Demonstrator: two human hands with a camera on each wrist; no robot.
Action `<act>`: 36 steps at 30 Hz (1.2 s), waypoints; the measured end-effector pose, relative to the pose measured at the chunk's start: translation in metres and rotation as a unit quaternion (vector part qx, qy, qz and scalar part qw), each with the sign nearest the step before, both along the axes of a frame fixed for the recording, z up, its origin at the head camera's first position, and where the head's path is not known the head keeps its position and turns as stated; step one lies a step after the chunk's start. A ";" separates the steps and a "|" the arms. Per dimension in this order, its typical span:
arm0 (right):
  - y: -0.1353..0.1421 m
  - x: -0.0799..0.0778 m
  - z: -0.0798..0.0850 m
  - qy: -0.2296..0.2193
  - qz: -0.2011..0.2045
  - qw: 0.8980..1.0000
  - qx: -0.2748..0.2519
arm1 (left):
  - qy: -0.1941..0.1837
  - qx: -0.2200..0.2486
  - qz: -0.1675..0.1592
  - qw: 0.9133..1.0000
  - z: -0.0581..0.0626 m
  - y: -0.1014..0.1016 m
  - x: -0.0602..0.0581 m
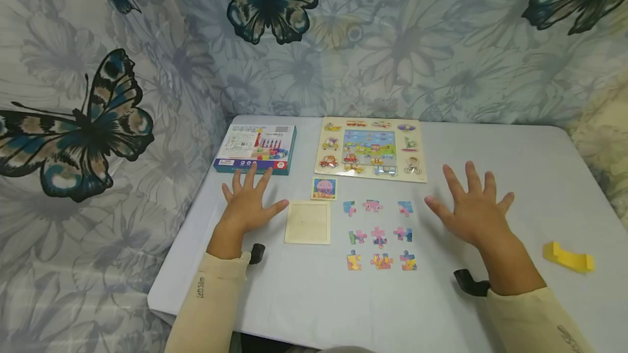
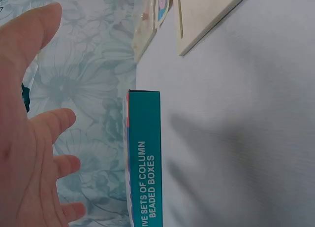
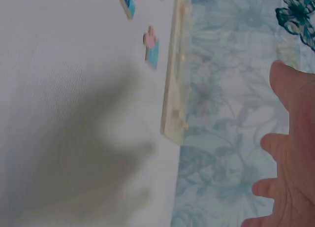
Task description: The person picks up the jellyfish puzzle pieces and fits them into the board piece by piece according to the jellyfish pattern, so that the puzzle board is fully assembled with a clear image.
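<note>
Both hands hover flat above the white table (image 1: 515, 168), fingers spread, holding nothing. My left hand (image 1: 248, 200) is just left of an empty square wooden puzzle tray (image 1: 308, 223) and in front of a teal box (image 1: 256, 148) of beaded columns, seen edge-on as the teal box (image 2: 144, 158) in the left wrist view. My right hand (image 1: 468, 206) floats right of several loose jigsaw pieces (image 1: 379, 235) laid in a grid. A small jellyfish picture card (image 1: 324, 188) lies above the tray. Left hand (image 2: 29, 138) and right hand (image 3: 288, 158) show open palms.
A wooden vehicle peg puzzle board (image 1: 371, 147) lies at the back centre; its edge shows as the board (image 3: 173, 79) in the right wrist view. A yellow plastic piece (image 1: 568, 257) sits at the right. Butterfly-print cloth (image 1: 98, 113) walls the table behind and left.
</note>
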State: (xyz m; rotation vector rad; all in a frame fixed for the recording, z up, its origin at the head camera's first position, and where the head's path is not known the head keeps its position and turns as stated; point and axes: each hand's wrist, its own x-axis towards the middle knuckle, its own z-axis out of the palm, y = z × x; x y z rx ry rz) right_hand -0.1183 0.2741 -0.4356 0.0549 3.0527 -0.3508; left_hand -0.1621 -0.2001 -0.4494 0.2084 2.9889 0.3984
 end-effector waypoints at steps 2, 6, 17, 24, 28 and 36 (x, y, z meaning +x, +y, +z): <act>-0.011 -0.003 -0.001 -0.003 0.010 1.000 0.003 | -0.006 -0.005 -0.003 1.000 0.000 0.000 0.002; -0.044 -0.009 -0.005 -0.026 0.052 0.998 0.005 | -0.023 -0.030 -0.030 0.999 -0.005 0.003 0.009; -0.137 -0.030 -0.036 -0.044 0.199 0.979 0.002 | -0.054 -0.040 -0.133 0.989 -0.030 0.030 0.041; -0.154 -0.039 -0.038 0.006 0.232 0.973 -0.011 | -0.053 -0.027 -0.148 0.987 -0.035 0.034 0.061; -0.156 -0.044 -0.034 -0.009 0.229 0.972 -0.042 | -0.048 -0.021 -0.152 0.987 -0.034 0.035 0.069; -0.164 -0.057 -0.016 -0.078 0.224 0.962 -0.134 | -0.050 -0.013 -0.162 0.985 -0.033 0.042 0.077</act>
